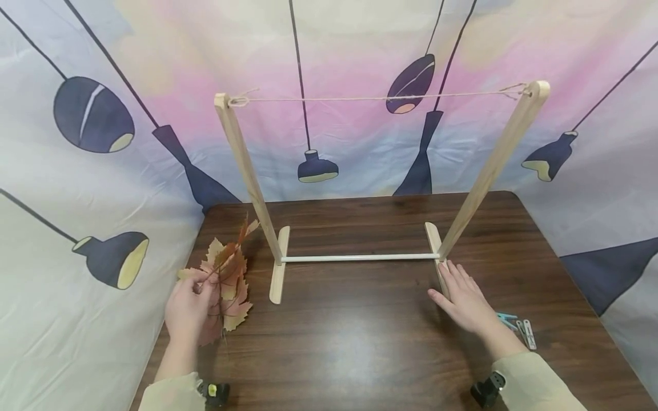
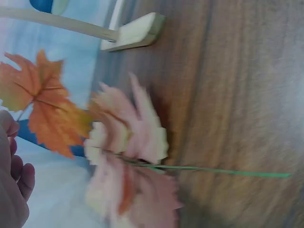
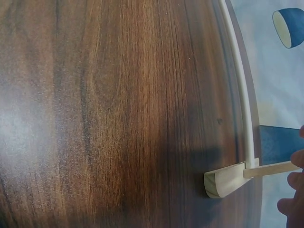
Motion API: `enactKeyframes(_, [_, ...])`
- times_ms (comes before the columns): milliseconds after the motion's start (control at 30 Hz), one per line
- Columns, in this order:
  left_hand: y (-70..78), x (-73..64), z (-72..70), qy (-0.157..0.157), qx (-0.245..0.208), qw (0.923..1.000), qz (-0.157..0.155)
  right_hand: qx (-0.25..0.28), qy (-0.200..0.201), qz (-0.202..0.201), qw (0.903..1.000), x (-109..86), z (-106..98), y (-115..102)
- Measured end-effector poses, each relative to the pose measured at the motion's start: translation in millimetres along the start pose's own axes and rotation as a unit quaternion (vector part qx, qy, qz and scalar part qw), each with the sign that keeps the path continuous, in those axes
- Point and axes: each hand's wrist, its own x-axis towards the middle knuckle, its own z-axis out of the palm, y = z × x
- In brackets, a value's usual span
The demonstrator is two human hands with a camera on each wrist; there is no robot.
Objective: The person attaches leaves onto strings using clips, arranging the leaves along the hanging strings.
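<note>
On the left, my left hand (image 1: 187, 311) pinches an artificial maple leaf by its thin stem. That orange leaf (image 2: 47, 102) fans out beyond the fingertips in the left wrist view. Just beside it lies a pile of pinkish maple leaves (image 2: 137, 128) with a green stem running out over the table. A wooden rack (image 1: 249, 177) with two leaning posts stands in the middle, and a string (image 1: 349, 99) is tied between the post tops. My right hand (image 1: 465, 299) has its fingers extended at the rack's right foot (image 3: 225, 180), overlapping it in the head view.
Light blue clothespins (image 1: 506, 319) and a pale grey clothespin (image 1: 528, 334) lie near my right forearm. A white rod (image 1: 360, 258) joins the rack's feet low down. Behind the brown table (image 1: 349, 331) hangs a cloth backdrop (image 1: 339, 45) printed with lamps.
</note>
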Motion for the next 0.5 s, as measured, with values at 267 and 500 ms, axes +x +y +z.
enactKeyframes(267, [28.7, 7.4, -35.7, -0.012, 0.034, 0.9942, 0.102, 0.002, 0.002, -0.009, 1.0000, 2.6, -2, 0])
enactKeyframes(500, [44.3, 6.7, -43.8, -0.005, -0.013, 0.9944, 0.104, 0.014, -0.006, -0.010, 0.9998, 2.1, 2, 0])
